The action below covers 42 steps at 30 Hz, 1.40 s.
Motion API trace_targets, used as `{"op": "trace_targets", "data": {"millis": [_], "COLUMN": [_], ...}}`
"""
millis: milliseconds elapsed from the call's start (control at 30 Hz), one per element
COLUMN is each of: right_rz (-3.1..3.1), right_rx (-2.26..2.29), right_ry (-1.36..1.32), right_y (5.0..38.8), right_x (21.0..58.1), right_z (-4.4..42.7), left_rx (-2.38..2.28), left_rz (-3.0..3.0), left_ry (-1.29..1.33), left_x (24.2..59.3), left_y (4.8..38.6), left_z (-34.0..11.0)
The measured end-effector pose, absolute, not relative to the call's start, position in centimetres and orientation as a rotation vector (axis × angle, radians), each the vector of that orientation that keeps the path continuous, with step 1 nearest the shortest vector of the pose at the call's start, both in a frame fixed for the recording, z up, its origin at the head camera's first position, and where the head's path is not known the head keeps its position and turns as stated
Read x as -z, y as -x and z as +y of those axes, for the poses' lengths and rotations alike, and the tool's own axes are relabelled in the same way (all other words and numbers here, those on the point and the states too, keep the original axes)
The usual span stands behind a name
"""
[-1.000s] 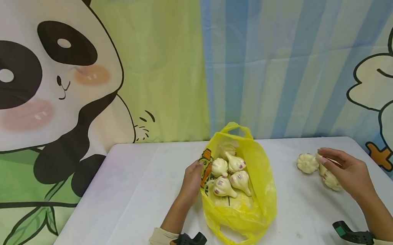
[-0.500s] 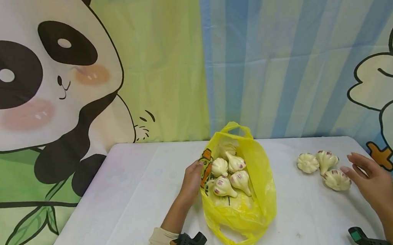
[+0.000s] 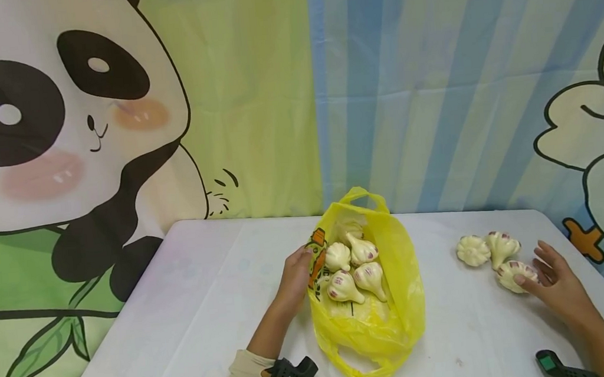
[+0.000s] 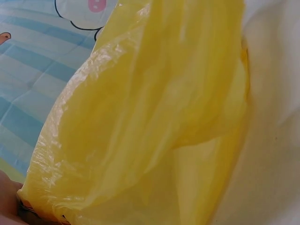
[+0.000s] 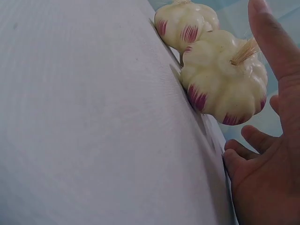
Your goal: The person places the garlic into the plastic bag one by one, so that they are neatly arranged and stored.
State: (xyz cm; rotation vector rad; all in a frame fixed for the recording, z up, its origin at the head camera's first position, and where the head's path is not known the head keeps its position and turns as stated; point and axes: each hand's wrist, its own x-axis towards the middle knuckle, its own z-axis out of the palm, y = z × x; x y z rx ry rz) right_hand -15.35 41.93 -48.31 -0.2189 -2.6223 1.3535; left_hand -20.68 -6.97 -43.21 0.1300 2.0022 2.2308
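My left hand (image 3: 292, 281) grips the left edge of a yellow plastic bag (image 3: 407, 287), which lies with its mouth spread. Inside it sit several garlic bulbs (image 3: 369, 279), pale with purple streaks. In the left wrist view the yellow plastic (image 4: 117, 131) fills most of the picture and hides its contents. My right hand (image 3: 560, 289) is at the right of the table, thumb and fingers spread around the nearest loose garlic bulb (image 5: 222, 82). The right wrist view shows the fingers uncurled beside that bulb; whether they touch it, I cannot tell.
Two other loose garlic bulbs, one at the left (image 3: 473, 251) and one in the middle (image 3: 503, 247), lie just behind the nearest one. A white cloth covers the table (image 3: 209, 290). Behind it hangs a printed curtain (image 3: 252, 97) with a panda.
My right hand first drew back to the right from the loose bulbs, then came in around the nearest one. My left hand and the bag stayed put.
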Motion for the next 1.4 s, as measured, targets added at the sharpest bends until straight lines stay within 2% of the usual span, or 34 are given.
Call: {"op": "trace_targets", "data": {"millis": [133,400,833,1100,1400], "right_rz": [-2.687,-2.942,-2.923,-2.768,-2.675], "right_rx": [-1.323,-1.098,-1.098,-1.082,-1.133], "right_ry": [0.191,0.448,0.648,0.634,0.567], "right_y": [15.3,15.4,15.7,15.7,14.9], "right_x": [48.1,47.0,46.8,47.0,45.1], "right_z": [41.9,42.6,43.2,43.7,42.5], "left_rx": [-2.209,-2.213,-2.205,-2.196,-2.225], "left_rz": [1.994,2.002,2.014,2.012,2.018], "left_ry": [-0.141,-0.118,-0.117,-0.105,-0.145], "left_x": [43.0,42.8,43.1,42.9,43.1], "left_y": [20.8,20.6,20.7,20.5,20.5], "left_z": [-7.1,-6.9,-7.0,-7.0,-7.0]}}
